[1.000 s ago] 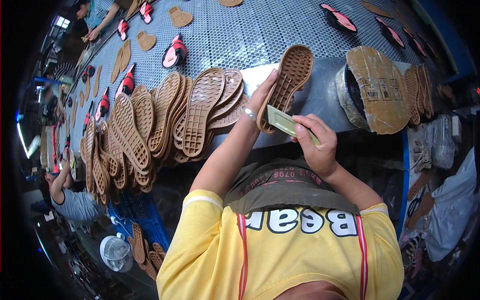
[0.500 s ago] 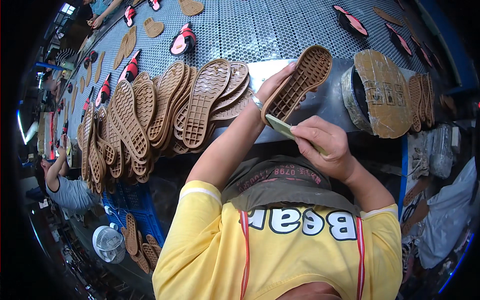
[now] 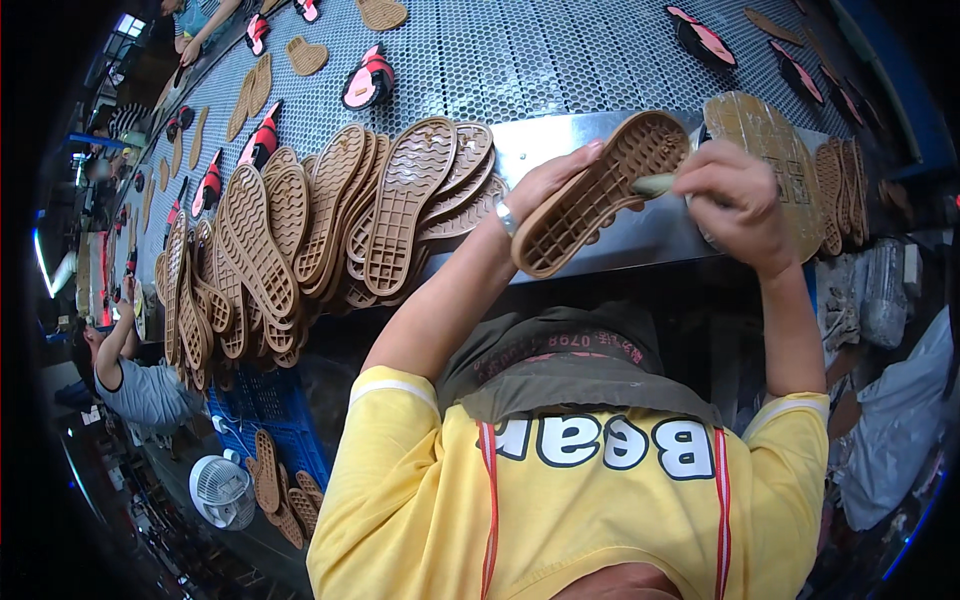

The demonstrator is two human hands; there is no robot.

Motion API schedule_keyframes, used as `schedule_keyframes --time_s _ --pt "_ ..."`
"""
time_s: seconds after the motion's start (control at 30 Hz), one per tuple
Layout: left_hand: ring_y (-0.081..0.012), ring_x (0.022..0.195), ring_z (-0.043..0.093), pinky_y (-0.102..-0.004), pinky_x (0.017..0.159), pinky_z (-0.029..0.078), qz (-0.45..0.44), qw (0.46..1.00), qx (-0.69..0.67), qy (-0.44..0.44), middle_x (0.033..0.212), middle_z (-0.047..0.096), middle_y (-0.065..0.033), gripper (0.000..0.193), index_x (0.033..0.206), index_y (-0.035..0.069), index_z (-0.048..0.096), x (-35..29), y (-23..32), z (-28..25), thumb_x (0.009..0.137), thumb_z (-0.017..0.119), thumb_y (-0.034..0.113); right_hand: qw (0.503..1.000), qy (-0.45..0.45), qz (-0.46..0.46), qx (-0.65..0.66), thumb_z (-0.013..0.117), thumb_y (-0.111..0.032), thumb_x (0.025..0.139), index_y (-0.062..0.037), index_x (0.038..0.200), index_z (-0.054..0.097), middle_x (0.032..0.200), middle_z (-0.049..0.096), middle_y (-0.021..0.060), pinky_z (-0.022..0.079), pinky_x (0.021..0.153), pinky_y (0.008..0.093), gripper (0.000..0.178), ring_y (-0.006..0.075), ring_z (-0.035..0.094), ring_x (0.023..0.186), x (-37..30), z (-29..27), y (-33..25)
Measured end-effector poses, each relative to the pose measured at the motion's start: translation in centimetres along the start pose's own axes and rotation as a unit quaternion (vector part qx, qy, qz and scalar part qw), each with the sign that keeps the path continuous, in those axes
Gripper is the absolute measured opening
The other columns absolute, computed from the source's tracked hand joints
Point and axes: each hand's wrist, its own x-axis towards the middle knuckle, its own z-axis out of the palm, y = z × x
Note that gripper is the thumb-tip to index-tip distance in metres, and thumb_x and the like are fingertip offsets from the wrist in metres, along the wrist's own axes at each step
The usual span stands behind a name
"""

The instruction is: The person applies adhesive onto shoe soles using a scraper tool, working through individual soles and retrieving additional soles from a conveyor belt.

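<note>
A brown shoe sole [image 3: 602, 190] with a gridded, wavy tread is tilted above the metal table edge, held by my left hand [image 3: 553, 184]. The left fingers pass behind the sole and are partly hidden. In my right hand [image 3: 738, 204] is a flat, pale green tool [image 3: 655, 185], pinched between thumb and fingers. Its tip lies at the near edge of the sole's middle; whether it touches is blurred. Left of my hands, many like soles [image 3: 405, 205] stand in a leaning, overlapping pile.
A round, tape-wrapped container with a brown board [image 3: 765, 150] on it stands at the right, with more soles [image 3: 842, 195] beside it. Beyond runs a perforated conveyor [image 3: 520, 60] carrying red-black sandal uppers [image 3: 369, 80] and soles. A white fan [image 3: 222, 492] and co-workers are at the left.
My right hand has moved right and away from me, taking the green tool from the sole's near end to its middle edge. The sole has shifted slightly right and nearer to me.
</note>
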Motion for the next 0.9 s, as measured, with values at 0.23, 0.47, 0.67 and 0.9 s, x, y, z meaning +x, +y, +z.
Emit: schedule_keyframes --time_s 0.23,0.47,0.67,0.9 --pt "-0.0162 0.072 0.062 -0.0267 0.05 0.056 0.009 0.99 -0.142 -0.016 0.108 0.058 -0.0235 0.064 0.131 0.001 0.039 -2.9 -1.2 0.0 0.092 0.04 0.052 0.961 0.187 0.148 0.141 0.058 0.01 0.078 0.0019 0.096 0.065 0.091 0.06 0.0038 0.045 0.072 0.0205 0.021 0.0103 0.056 0.083 -3.8 -2.7 2.9" --pt "-0.017 0.076 0.058 -0.0271 0.052 0.057 0.026 0.968 -0.236 -0.076 0.12 0.046 -0.0294 0.067 0.135 -0.001 0.032 -3.4 -3.1 1.2 0.093 0.037 0.05 0.975 0.118 0.034 0.184 0.06 0.007 0.08 0.0015 0.097 0.065 0.091 0.061 0.0059 0.046 0.071 0.0214 0.019 0.0121 0.057 0.082 -0.9 -0.4 1.8" --pt "-0.0202 0.082 0.054 -0.0287 0.054 0.054 0.057 0.965 -0.25 -0.063 0.123 0.045 -0.0277 0.069 0.134 -0.001 0.031 -4.2 -3.5 0.6 0.092 0.037 0.052 0.981 0.125 0.052 0.138 0.059 0.004 0.082 0.0026 0.097 0.063 0.087 0.06 0.0071 0.046 0.067 0.0227 0.015 0.0133 0.057 0.077 -0.7 -0.3 2.0" --pt "-0.0189 0.082 0.055 -0.0308 0.06 0.054 0.093 0.967 -0.227 -0.071 0.124 0.047 -0.0222 0.067 0.134 0.002 0.035 -3.9 -3.0 0.9 0.09 0.041 0.054 0.971 0.223 0.063 -0.064 0.059 0.0 0.081 0.0031 0.088 0.06 0.075 0.059 0.0129 0.046 0.062 0.0297 0.008 0.0229 0.06 0.068 -1.3 1.5 0.8"
